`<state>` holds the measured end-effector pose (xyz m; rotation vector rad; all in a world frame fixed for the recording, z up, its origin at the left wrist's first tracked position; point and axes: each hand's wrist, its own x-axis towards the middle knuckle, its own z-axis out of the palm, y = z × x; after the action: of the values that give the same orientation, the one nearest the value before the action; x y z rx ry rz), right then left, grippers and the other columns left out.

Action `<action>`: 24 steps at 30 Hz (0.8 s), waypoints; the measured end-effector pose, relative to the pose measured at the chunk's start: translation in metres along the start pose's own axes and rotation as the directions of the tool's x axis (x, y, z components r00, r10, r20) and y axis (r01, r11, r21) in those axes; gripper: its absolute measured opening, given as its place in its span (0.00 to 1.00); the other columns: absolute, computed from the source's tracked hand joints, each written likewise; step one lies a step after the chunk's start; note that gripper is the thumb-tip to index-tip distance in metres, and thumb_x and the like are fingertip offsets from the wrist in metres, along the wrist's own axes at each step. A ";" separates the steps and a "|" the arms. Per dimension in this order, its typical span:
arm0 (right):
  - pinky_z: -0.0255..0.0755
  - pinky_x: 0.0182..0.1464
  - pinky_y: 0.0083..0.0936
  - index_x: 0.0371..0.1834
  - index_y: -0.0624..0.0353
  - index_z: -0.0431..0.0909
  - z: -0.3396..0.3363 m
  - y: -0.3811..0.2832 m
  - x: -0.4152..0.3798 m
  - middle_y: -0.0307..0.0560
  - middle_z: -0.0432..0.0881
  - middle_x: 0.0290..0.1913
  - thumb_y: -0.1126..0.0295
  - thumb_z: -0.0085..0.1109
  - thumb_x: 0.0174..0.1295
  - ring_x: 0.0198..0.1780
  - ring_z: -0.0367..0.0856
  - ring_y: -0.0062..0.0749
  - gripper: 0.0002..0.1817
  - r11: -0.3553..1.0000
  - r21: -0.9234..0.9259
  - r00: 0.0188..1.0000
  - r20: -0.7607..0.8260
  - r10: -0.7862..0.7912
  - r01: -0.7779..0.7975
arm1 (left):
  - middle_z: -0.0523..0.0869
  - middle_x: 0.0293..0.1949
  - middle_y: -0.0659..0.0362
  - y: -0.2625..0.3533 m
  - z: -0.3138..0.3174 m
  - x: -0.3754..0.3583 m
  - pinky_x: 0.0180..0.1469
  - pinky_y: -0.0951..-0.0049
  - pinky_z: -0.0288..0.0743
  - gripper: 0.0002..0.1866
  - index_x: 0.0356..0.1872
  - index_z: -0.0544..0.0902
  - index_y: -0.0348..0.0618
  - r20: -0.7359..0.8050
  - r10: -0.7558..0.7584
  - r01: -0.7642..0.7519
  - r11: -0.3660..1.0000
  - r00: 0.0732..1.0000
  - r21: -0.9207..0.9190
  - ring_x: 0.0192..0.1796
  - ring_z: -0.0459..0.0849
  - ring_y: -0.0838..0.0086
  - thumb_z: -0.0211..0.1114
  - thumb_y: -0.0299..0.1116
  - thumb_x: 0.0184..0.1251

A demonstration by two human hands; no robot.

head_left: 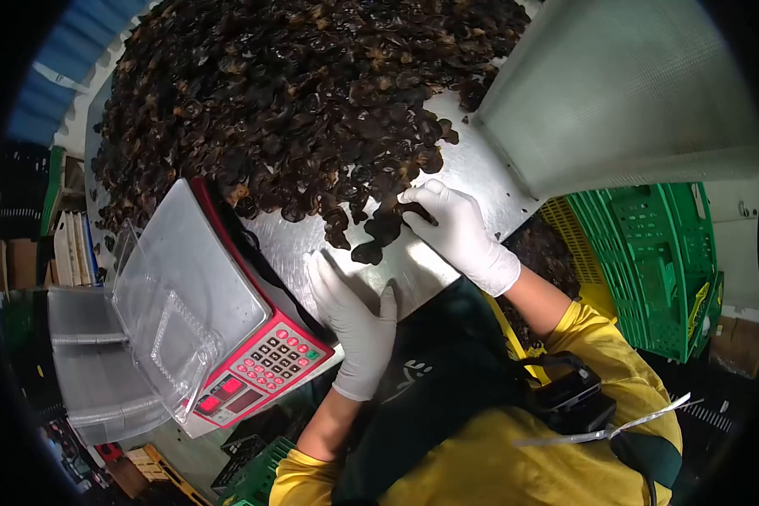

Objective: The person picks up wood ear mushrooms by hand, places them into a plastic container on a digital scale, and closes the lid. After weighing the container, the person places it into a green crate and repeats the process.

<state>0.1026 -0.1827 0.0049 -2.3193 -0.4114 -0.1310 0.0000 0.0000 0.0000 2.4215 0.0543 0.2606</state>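
Observation:
A large heap of dark brown, wet-looking pieces point(295, 101) covers much of the metal table point(481, 160). At the heap's near edge is my right hand point(457, 229), in a white glove, its fingers curled together against the dark pieces; what they pinch, if anything, is too small to make out. My left hand point(354, 325), also gloved in white, rests at the table's near edge between the scale and the loose pieces, with its thumb apart from the fingers and nothing in it. A few dark pieces point(368, 251) lie between the two hands.
A red scale point(270, 363) with a metal plate and keypad stands at the left, clear plastic trays point(101, 371) beside it. A pale upright panel point(616, 93) rises at the right. Below it are green crates point(641, 261) and a yellow crate point(578, 244).

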 end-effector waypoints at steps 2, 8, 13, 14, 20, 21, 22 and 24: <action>0.76 0.38 0.27 0.50 0.56 0.81 0.002 -0.002 0.006 0.43 0.79 0.39 0.74 0.70 0.52 0.34 0.82 0.31 0.19 0.993 -0.099 0.992 -0.102 -0.070 0.060 | 0.49 0.75 0.34 0.001 -0.003 0.003 0.77 0.50 0.41 0.53 0.75 0.45 0.28 0.015 -0.020 0.020 1.000 1.000 0.011 0.78 0.47 0.42 0.71 0.34 0.55; 0.60 0.63 0.42 0.59 0.47 0.78 0.000 -0.025 0.049 0.45 0.76 0.60 0.57 0.69 0.52 0.65 0.68 0.41 0.28 0.947 -0.251 0.974 -0.055 -0.219 0.198 | 0.53 0.74 0.32 -0.003 0.014 0.003 0.77 0.49 0.43 0.53 0.75 0.46 0.28 0.009 -0.028 0.028 0.999 1.000 0.023 0.77 0.50 0.40 0.70 0.35 0.54; 0.58 0.66 0.45 0.44 0.48 0.84 -0.002 0.021 0.071 0.43 0.78 0.58 0.60 0.62 0.58 0.68 0.68 0.40 0.13 0.855 -0.389 0.927 -0.010 -0.375 0.342 | 0.54 0.73 0.32 -0.009 0.018 -0.001 0.76 0.48 0.46 0.53 0.75 0.46 0.28 0.039 -0.038 0.038 0.999 0.999 0.007 0.76 0.53 0.39 0.69 0.37 0.55; 0.58 0.65 0.44 0.44 0.49 0.84 -0.006 0.029 0.074 0.43 0.78 0.58 0.62 0.62 0.57 0.67 0.69 0.40 0.13 0.889 -0.377 0.947 -0.078 -0.311 0.261 | 0.55 0.73 0.32 -0.006 0.015 0.002 0.76 0.47 0.47 0.53 0.75 0.46 0.27 -0.016 0.012 -0.011 0.999 1.000 0.045 0.75 0.54 0.39 0.69 0.37 0.55; 0.62 0.62 0.40 0.48 0.50 0.83 0.008 -0.003 0.071 0.43 0.78 0.55 0.64 0.62 0.57 0.62 0.72 0.38 0.15 0.898 -0.347 0.916 -0.195 -0.350 0.270 | 0.57 0.70 0.29 -0.004 0.016 0.004 0.74 0.45 0.47 0.49 0.72 0.46 0.20 -0.028 -0.001 0.001 1.000 1.000 -0.027 0.73 0.54 0.35 0.65 0.37 0.57; 0.62 0.62 0.40 0.51 0.51 0.81 0.015 -0.020 0.067 0.43 0.78 0.55 0.65 0.62 0.56 0.61 0.73 0.39 0.17 0.889 -0.356 0.932 -0.109 -0.346 0.288 | 0.57 0.70 0.29 -0.005 0.017 0.004 0.74 0.45 0.47 0.49 0.72 0.46 0.20 -0.031 0.006 -0.007 1.000 0.999 -0.030 0.73 0.54 0.35 0.65 0.37 0.57; 0.62 0.62 0.41 0.52 0.51 0.80 0.029 -0.023 0.064 0.43 0.78 0.55 0.64 0.61 0.57 0.61 0.73 0.39 0.19 0.879 -0.306 0.913 -0.066 -0.402 0.365 | 0.54 0.72 0.30 -0.008 0.019 0.002 0.75 0.46 0.46 0.52 0.73 0.45 0.22 -0.031 0.000 -0.001 1.000 1.000 -0.016 0.74 0.53 0.37 0.67 0.37 0.56; 0.63 0.62 0.39 0.54 0.52 0.79 0.052 -0.044 0.051 0.43 0.79 0.55 0.66 0.62 0.53 0.59 0.76 0.37 0.22 0.837 -0.384 0.900 -0.031 -0.434 0.390 | 0.52 0.74 0.31 -0.009 0.018 -0.002 0.76 0.48 0.46 0.54 0.75 0.43 0.25 -0.025 0.005 -0.005 1.000 1.000 -0.011 0.76 0.52 0.39 0.70 0.37 0.56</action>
<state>0.1347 -0.1044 0.0092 -2.5351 -0.8925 -0.6022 0.0021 -0.0055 -0.0195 2.4080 0.0576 0.2930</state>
